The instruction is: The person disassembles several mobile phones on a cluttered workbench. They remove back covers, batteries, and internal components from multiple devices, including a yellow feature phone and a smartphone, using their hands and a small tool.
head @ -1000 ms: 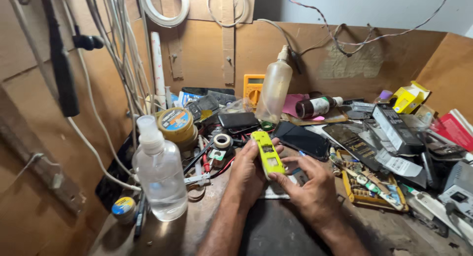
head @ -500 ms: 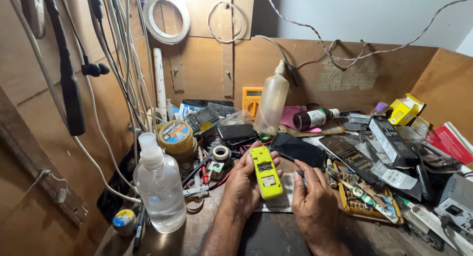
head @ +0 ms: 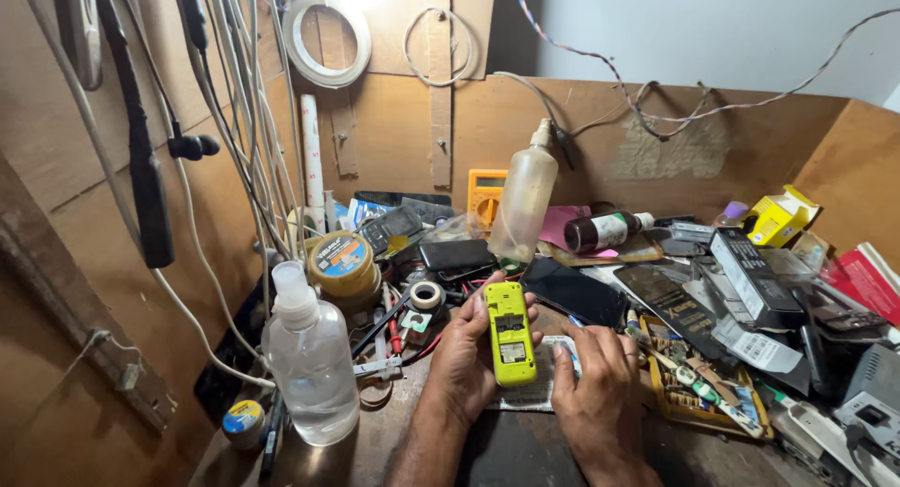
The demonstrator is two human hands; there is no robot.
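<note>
The left hand (head: 469, 356) now holds the yellow phone (head: 507, 333) upright, back showing, no longer tilted. The right hand (head: 591, 393), at 3 o'clock, has let go and rests open on the tabletop (head: 525, 449).

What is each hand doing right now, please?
Left hand: closed around the yellow-green phone, holding it with its back up.
Right hand: fingers curled, resting beside the phone on a printed paper; whether it grips anything cannot be told.

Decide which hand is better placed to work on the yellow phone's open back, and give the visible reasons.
Probably the right hand. The left hand is wrapped around the yellow phone, propping it up, so it is occupied. The right hand's fingers rest free beside the phone's lower edge.
</note>
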